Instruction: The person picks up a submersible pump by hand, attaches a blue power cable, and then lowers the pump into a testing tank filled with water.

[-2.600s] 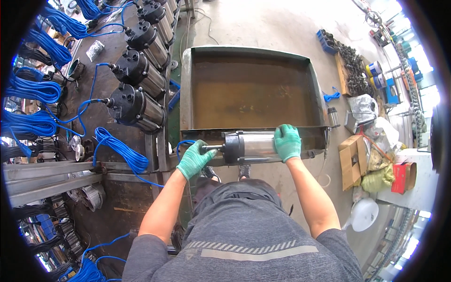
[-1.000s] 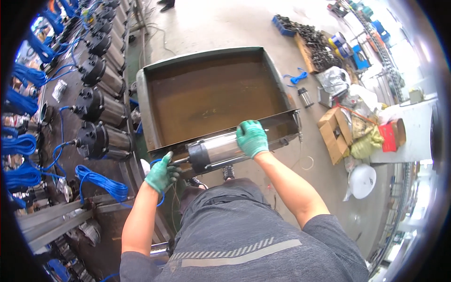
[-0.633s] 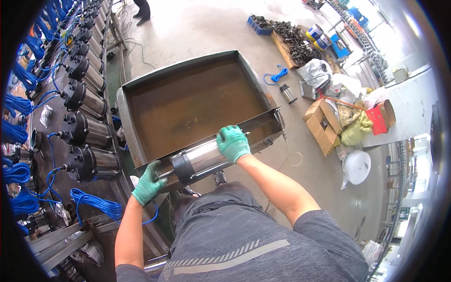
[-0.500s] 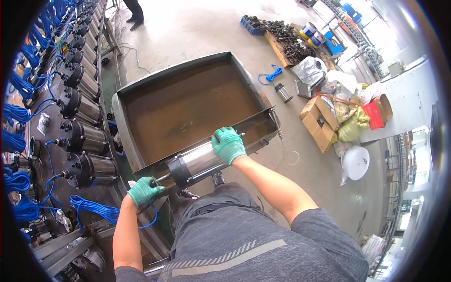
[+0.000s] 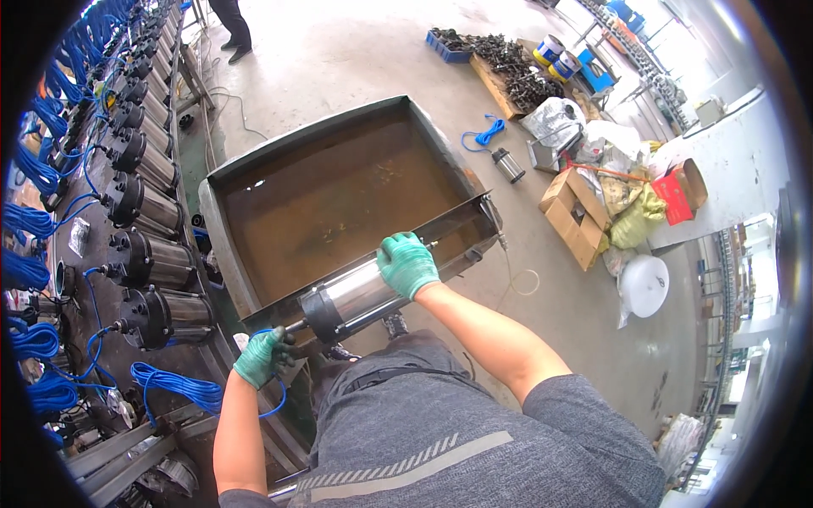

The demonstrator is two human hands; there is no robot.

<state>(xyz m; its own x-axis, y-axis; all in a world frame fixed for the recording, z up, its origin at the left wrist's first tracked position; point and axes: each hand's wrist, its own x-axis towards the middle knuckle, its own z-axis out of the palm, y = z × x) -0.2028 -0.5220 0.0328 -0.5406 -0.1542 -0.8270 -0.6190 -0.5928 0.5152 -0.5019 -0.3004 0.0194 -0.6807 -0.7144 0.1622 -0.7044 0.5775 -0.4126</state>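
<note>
A steel cylindrical motor (image 5: pixel 351 292) with a black end cap lies across a metal ledge along the near edge of a tank (image 5: pixel 222 224) holding brownish water. A thin shaft sticks out of the black end toward my left hand. My right hand (image 5: pixel 407 265), in a green glove, is wrapped over the motor's right end. My left hand (image 5: pixel 262 357), gloved in green with a darkened palm, is beside the shaft end, its fingers curled. Through it runs a blue cable (image 5: pixel 278 405), which loops down to a coiled bundle (image 5: pixel 176 385) at the left; part of my grip is hidden.
Several steel motors (image 5: pixel 165 317) with blue cables line a bench at the left. On the floor to the right are a smaller steel cylinder (image 5: pixel 508 166), an open cardboard box (image 5: pixel 574 220) and bags (image 5: pixel 555 121). A person's legs (image 5: pixel 232 27) show at the far left.
My left hand has come off the shaft and turned, so its dark palm side shows, and moved slightly lower. My right hand stays on the motor. The view has shifted a little.
</note>
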